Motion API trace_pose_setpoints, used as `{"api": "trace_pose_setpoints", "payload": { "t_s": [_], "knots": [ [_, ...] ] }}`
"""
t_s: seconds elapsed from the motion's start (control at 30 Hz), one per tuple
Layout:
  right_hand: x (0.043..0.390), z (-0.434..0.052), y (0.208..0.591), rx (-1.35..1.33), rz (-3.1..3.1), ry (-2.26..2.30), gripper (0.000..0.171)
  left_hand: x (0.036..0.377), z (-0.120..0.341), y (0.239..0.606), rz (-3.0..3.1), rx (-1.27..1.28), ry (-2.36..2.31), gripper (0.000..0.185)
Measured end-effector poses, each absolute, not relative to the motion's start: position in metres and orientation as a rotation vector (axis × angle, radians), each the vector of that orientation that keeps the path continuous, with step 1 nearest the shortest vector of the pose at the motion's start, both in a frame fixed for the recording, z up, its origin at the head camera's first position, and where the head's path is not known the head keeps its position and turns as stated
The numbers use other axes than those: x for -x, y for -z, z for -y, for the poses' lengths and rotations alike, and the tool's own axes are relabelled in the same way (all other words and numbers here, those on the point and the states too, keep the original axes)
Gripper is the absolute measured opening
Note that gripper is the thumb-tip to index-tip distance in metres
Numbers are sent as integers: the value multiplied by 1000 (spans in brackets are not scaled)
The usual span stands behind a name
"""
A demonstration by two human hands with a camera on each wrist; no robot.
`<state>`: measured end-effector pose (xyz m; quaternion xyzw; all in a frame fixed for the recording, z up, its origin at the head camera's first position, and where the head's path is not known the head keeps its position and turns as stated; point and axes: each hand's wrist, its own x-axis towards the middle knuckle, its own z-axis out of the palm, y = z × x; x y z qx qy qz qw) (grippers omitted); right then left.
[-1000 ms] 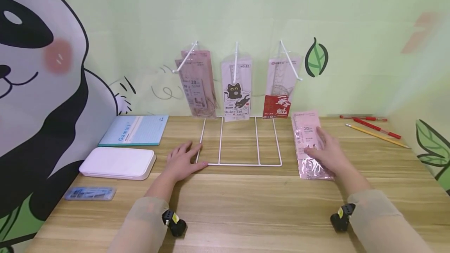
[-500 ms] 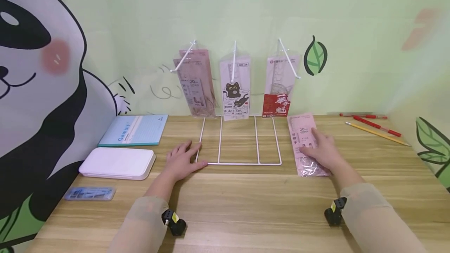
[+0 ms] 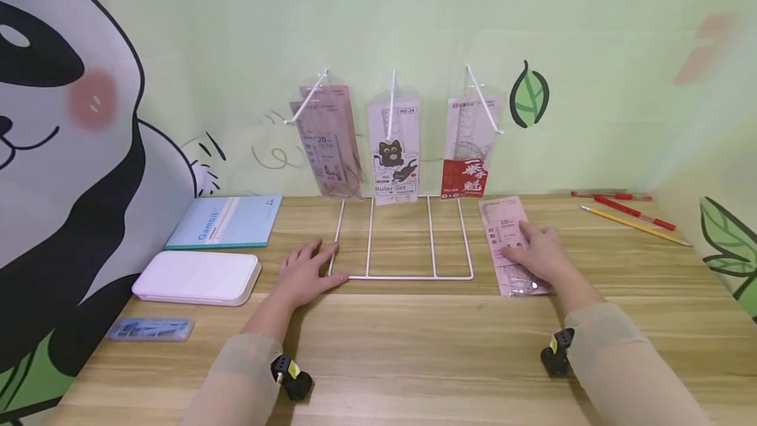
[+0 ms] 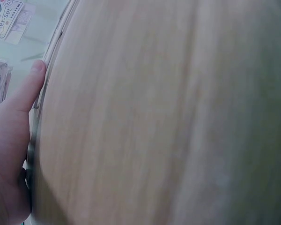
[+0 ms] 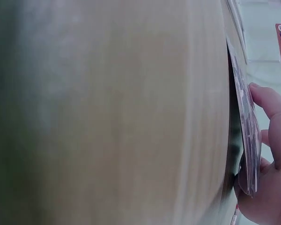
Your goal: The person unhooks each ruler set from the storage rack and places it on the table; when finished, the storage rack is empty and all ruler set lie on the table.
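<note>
My left hand rests on the front left corner of the white wire display rack, fingers spread and thumb along the front bar. In the left wrist view the thumb lies against that bar. My right hand holds a pink packaged ruler set just right of the rack, thumb and index finger over its face. The right wrist view shows this ruler set edge-on, slightly raised from the table at the near end; the other fingers are partly hidden. More ruler sets hang on the rack's three hooks.
At left lie a blue notebook, a white case and a small clear box with blue contents. Red pens and a yellow pencil lie at the back right. A printed wall stands behind the rack.
My right hand has drawn the ruler set a little to the left, closer to the rack, and it lies flatter. The left hand has stayed on the rack corner.
</note>
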<state>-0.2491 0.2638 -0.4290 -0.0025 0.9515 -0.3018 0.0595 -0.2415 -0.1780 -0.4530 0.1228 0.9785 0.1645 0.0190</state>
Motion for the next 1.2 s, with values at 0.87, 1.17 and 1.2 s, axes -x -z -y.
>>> {"api": "trace_pose_setpoints", "payload": {
  "t_s": [0.87,1.17,1.2],
  "knots": [
    [254,-258,429,-68,-2858,864,89,242,179,455,-3041,-379,-526,79],
    [262,-261,416,-4,-2956,1056,84,242,179,456,-3042,-385,-527,80],
    [264,-260,413,7,-2948,1112,84,242,179,456,-3042,-385,-525,80]
  ]
}}
